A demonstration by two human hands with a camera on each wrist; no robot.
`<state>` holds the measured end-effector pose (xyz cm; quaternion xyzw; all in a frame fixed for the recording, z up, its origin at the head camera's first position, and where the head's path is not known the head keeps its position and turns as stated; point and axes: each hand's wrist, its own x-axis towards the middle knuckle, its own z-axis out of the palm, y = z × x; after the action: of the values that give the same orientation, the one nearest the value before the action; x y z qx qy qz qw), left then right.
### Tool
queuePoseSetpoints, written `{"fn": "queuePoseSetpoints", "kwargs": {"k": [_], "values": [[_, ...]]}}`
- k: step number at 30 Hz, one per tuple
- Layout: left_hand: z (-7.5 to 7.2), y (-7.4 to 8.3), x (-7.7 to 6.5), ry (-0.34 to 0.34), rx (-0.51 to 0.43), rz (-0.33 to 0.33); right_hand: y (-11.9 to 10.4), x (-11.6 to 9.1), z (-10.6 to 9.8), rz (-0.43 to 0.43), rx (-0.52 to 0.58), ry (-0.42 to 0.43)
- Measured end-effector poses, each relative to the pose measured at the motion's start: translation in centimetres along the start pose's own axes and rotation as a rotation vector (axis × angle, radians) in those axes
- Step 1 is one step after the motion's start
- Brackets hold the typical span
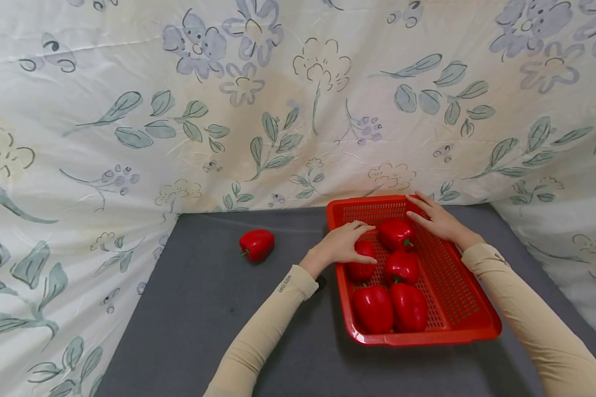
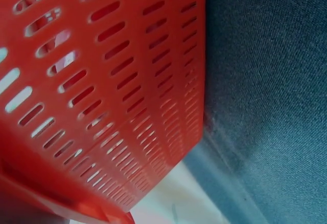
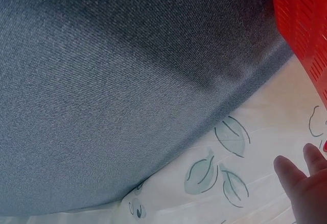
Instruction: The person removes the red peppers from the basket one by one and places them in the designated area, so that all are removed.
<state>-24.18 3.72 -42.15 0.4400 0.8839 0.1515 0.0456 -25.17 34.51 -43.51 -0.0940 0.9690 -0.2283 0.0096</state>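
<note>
A red plastic basket [image 1: 462,334] holds several red bell peppers, among them one at its far side [image 1: 394,234] and two by its near wall. My left hand [image 1: 340,243] reaches over the basket's left rim, thumb and fingers spread above a bell pepper [image 1: 360,268], which the hand partly covers. At the right wall, my right hand [image 1: 439,222] lies over the rim with fairly straight fingers pointing inward. In the right wrist view, fingertips [image 3: 291,175] show beside the basket [image 3: 306,25]. The left wrist view holds the slotted basket wall [image 2: 117,81] close up.
Another red bell pepper [image 1: 257,245] lies alone on the dark grey table [image 1: 193,320], left of the basket. A floral cloth [image 1: 278,127] hangs behind the table and along its sides. The basket's right half shows its slotted floor and wall.
</note>
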Motion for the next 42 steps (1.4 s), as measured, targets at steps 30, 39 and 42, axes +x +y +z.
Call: {"fn": "queuePoseSetpoints", "kwargs": {"k": [30,39,42], "values": [[0.8,0.8,0.3,-0.177,0.311,-0.059,0.2,0.0,0.0,-0.012,0.02,-0.001],[0.8,1.0,0.4,-0.199,0.305,-0.084,0.1,0.0,0.0,-0.011,0.015,-0.001],[0.8,1.0,0.5,-0.198,0.306,-0.082,0.2,0.0,0.0,-0.015,0.013,-0.001]]}}
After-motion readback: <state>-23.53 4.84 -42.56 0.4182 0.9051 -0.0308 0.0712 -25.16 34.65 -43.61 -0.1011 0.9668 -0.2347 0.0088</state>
